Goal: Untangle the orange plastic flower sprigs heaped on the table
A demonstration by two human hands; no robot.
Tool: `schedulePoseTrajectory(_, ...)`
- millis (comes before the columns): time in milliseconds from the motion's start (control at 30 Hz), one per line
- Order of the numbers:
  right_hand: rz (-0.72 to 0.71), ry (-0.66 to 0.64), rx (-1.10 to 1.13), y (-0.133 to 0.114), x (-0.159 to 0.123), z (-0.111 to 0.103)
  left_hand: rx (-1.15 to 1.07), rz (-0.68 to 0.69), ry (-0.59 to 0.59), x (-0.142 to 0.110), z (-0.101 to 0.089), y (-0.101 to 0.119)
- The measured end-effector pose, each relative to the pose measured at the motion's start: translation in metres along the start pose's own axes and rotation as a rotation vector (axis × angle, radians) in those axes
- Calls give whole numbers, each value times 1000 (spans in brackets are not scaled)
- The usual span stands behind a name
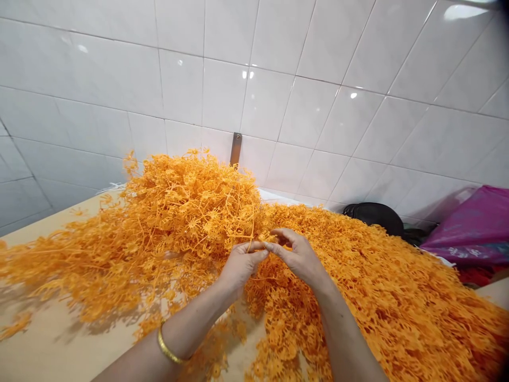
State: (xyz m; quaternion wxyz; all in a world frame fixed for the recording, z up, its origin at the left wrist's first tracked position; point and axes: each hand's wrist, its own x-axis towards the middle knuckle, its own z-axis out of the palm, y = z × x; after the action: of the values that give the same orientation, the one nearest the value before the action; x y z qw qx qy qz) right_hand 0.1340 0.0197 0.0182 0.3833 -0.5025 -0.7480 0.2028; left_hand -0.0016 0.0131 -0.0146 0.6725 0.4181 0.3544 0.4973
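My left hand pinches a thin orange stem between thumb and fingers. Close beside it, my right hand has its thumb and fingertips brought together on a small orange plastic flower piece; the fingertips of both hands almost touch. Behind the left hand rises a bushy heap of orange artificial flower sprays, with thin branching stems and star-shaped tips. On the right lies a wide, denser pile of loose orange flower pieces, reaching under my right forearm.
A pale wooden table carries the piles. White tiled wall stands close behind, with a dark metal bracket against it. At the right back are a black rounded object and a purple plastic bag.
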Motion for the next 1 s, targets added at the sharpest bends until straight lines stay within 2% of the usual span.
schedulePoseTrajectory(100, 15, -95, 57, 4, 0, 2, 29, 7, 13, 0, 0, 0)
schedulePoseTrajectory(267, 48, -163, 280, 6, 0, -5, -45, 9, -1, 1, 0, 0)
schedulePoseTrajectory(333, 84, -172, 360, 7, 0, -9, -47, 7, -30, 0, -1, 0)
schedulePoseTrajectory(400, 142, -123, 450, 8, 0, -10, -19, 6, -69, 0, -1, 0)
schedulePoseTrajectory(500, 260, 51, 567, 14, 2, -6, 13, -12, -129, -1, -1, -1)
schedulePoseTrajectory(600, 355, 228, 616, 28, 6, -4, 8, -11, -119, -3, 0, -1)
schedulePoseTrajectory(733, 435, 710, 635, 52, 7, -22, 55, 22, -86, -7, 4, 0)
schedulePoseTrajectory(800, 456, 847, 650, 56, 6, -36, 97, 5, -93, -8, 5, 0)
schedulePoseTrajectory(867, 442, 796, 621, 50, 4, -43, 130, -29, -100, -8, 6, -2)
schedulePoseTrajectory(933, 417, 587, 584, 39, 2, -41, 144, -51, -113, -7, 5, -4)
schedulePoseTrajectory(1000, 392, 317, 571, 25, 1, -34, 139, -48, -128, -6, 4, -5)
